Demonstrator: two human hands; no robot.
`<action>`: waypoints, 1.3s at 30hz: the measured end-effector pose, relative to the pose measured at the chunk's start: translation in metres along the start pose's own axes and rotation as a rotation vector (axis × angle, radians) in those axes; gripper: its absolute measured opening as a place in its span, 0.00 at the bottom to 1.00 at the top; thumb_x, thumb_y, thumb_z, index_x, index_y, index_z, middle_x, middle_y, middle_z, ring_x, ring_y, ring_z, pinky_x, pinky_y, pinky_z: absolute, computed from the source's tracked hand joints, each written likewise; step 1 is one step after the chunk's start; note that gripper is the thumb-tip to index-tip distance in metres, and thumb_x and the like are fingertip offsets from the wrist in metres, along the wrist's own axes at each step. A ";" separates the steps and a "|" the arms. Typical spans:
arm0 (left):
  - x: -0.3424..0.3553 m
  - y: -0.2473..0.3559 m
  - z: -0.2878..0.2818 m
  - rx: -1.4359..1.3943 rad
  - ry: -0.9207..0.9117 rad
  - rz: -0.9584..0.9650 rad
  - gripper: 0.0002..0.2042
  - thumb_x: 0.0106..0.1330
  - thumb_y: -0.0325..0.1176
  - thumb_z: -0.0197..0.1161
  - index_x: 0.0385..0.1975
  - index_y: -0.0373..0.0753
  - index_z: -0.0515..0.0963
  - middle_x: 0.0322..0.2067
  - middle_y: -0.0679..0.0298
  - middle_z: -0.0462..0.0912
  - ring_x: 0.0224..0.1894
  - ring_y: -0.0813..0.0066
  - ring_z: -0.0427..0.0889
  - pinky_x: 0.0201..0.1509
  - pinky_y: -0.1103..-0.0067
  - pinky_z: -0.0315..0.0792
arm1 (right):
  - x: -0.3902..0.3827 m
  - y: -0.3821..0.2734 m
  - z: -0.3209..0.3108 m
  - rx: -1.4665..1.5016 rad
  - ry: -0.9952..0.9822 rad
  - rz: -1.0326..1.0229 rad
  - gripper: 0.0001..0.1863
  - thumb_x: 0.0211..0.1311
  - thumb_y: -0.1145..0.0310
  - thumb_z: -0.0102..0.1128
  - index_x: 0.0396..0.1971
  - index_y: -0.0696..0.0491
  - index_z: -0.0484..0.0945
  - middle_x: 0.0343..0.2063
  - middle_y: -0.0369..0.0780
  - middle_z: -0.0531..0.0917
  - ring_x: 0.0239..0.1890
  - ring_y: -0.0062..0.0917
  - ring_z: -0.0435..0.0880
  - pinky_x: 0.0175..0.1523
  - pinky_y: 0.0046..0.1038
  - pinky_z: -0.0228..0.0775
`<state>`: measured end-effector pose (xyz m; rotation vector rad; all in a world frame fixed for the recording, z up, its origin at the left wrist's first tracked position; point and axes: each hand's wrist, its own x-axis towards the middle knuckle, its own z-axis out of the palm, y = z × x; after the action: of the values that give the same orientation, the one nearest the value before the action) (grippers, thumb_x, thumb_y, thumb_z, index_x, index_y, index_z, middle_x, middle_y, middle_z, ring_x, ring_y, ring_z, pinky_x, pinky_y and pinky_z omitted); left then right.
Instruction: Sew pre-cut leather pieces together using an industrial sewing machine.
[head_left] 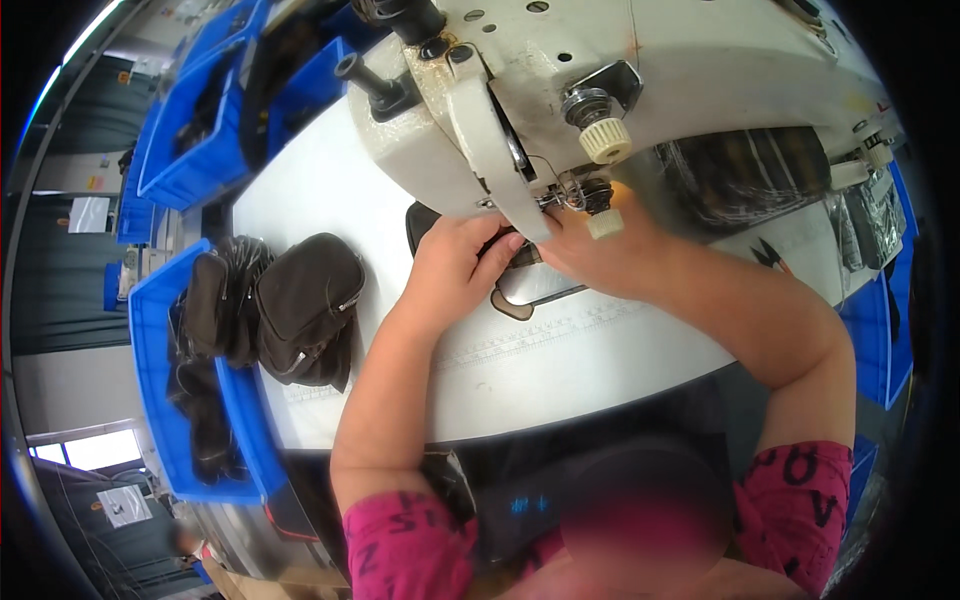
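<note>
A white sewing machine [430,150] stands over a pale work surface, its head right above my hands. My left hand [445,270] is closed, thumb and forefinger drawn together on a dark fabric piece [423,222] beside the needle area. Close by on the right, my right hand [600,250] rests at the same work, its fingers mostly hidden behind the machine head and thread tensioner. A small rounded tab with a tan face and dark edging [512,305] lies below the hands, with a thin dark strip running right from it. The needle tip is hidden.
Dark zippered pouches [310,300] are piled at the left, partly over a blue bin [160,400]. More blue bins [195,120] stand at the far left. Small scissors [772,258] lie right of my forearm. A dark plastic-wrapped bundle [745,178] sits behind it.
</note>
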<state>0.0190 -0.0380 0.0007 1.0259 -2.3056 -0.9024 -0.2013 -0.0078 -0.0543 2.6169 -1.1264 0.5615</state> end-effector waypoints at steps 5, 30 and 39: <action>-0.006 -0.009 0.000 0.139 0.101 0.135 0.06 0.68 0.30 0.67 0.40 0.36 0.85 0.30 0.52 0.85 0.32 0.48 0.82 0.37 0.66 0.76 | -0.003 -0.019 -0.049 0.063 -0.086 -0.092 0.22 0.56 0.69 0.63 0.51 0.59 0.80 0.36 0.43 0.85 0.21 0.26 0.82 0.25 0.28 0.71; -0.007 0.000 0.002 0.312 -0.013 0.159 0.10 0.64 0.24 0.68 0.45 0.39 0.85 0.42 0.60 0.88 0.39 0.57 0.86 0.43 0.70 0.79 | -0.016 -0.041 -0.054 -0.018 -0.214 -0.111 0.22 0.55 0.68 0.60 0.47 0.64 0.83 0.46 0.58 0.86 0.21 0.24 0.80 0.27 0.28 0.68; -0.010 0.008 0.009 0.380 -0.021 0.048 0.09 0.66 0.25 0.67 0.44 0.39 0.85 0.40 0.59 0.87 0.39 0.56 0.85 0.43 0.69 0.79 | -0.014 -0.038 -0.051 0.026 -0.020 -0.110 0.11 0.44 0.71 0.65 0.28 0.63 0.81 0.22 0.43 0.77 0.16 0.24 0.77 0.19 0.28 0.65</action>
<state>0.0160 -0.0233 -0.0011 1.1057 -2.5669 -0.4651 -0.1948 0.0450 -0.0168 2.6929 -0.9801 0.5311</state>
